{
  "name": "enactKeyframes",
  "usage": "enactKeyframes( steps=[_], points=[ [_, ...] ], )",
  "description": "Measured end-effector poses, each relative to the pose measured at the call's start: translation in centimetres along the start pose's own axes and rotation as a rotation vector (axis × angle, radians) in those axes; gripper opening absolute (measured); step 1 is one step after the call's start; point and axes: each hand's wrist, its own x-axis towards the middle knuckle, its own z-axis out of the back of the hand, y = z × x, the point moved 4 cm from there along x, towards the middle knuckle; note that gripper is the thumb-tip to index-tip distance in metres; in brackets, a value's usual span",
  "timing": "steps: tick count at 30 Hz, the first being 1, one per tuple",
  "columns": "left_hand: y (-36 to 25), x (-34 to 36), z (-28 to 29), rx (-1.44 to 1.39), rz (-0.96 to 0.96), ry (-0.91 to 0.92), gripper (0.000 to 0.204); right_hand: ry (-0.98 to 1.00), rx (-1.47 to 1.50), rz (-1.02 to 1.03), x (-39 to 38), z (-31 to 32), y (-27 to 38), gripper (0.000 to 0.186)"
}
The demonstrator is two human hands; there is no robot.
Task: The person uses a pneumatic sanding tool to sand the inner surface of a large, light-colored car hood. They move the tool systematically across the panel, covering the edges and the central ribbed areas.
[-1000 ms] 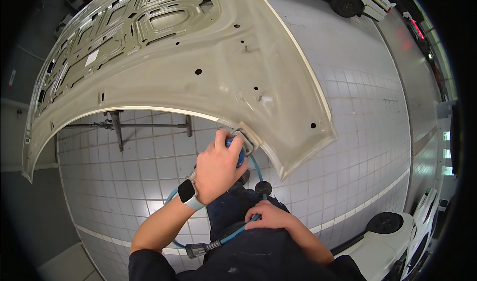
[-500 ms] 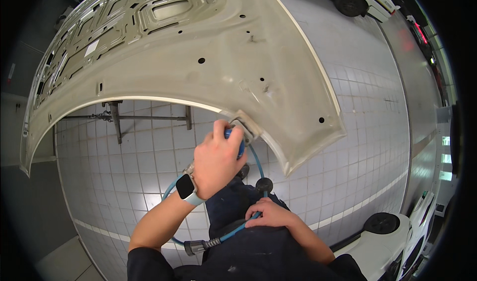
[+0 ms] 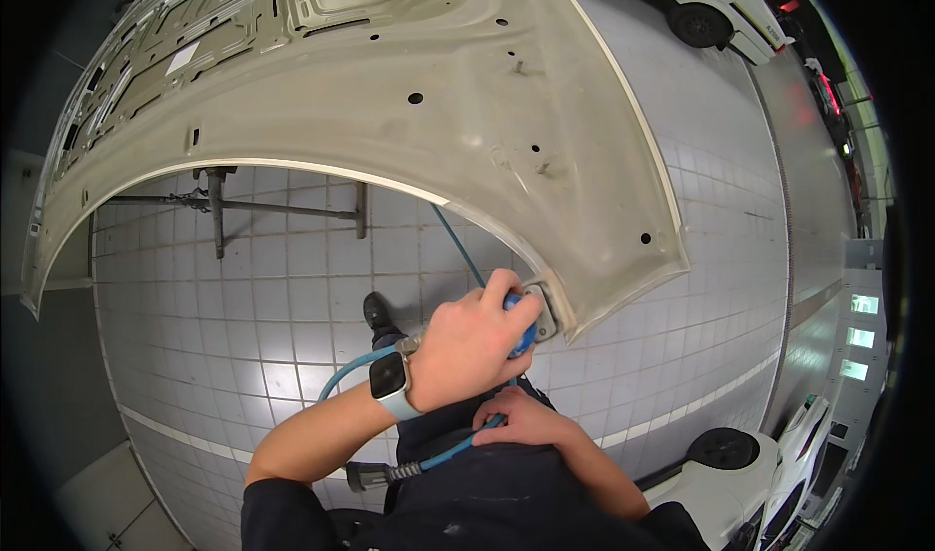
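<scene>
A beige car hood (image 3: 594, 200) lies with its ribbed, holed inner side showing. My left hand (image 3: 477, 342), with a watch on the wrist, is wrapped round a blue-bodied air sander (image 3: 524, 339). The sander's flat pad is up against the hood's curved near edge, close to its right corner; exact contact is hard to see. At my waist, my right hand (image 3: 526, 418) is closed on a blue air hose (image 3: 453, 452). Part of that hose loops behind my left wrist, and a dark coupling hangs from it.
A metal stand (image 3: 216, 215) shows beneath the hood on the tiled floor (image 3: 292, 288). A foot in a dark shoe (image 3: 376, 311) is planted below the edge. At the lower right stands a white car (image 3: 672, 493), and another white vehicle (image 3: 740, 15) is at the far right.
My left hand has moved the sander rightward and nearer along the hood's edge, toward the corner. My right hand stays on the hose. The view has shifted, and a shoe now shows.
</scene>
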Motion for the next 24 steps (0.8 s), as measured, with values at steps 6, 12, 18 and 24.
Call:
enactKeyframes(
  steps=[6,12,18,24],
  points=[
    [-0.4,-0.3,-0.2,-0.073,-0.032,0.012,0.046,-0.028,0.081,-0.006,0.2,-0.3,0.0,0.033],
    [2.3,0.6,0.3,0.101,0.052,-0.130,0.048,0.041,-0.017,-0.023,0.1,-0.6,-0.1,0.031],
    [2.2,0.2,0.0,0.176,0.091,-0.225,0.047,0.051,-0.067,-0.019,0.3,-0.5,-0.1,0.031],
    [1.2,-0.7,-1.0,0.036,0.032,-0.191,0.047,0.011,-0.041,-0.018,0.2,-0.3,0.2,0.033]
  ],
)
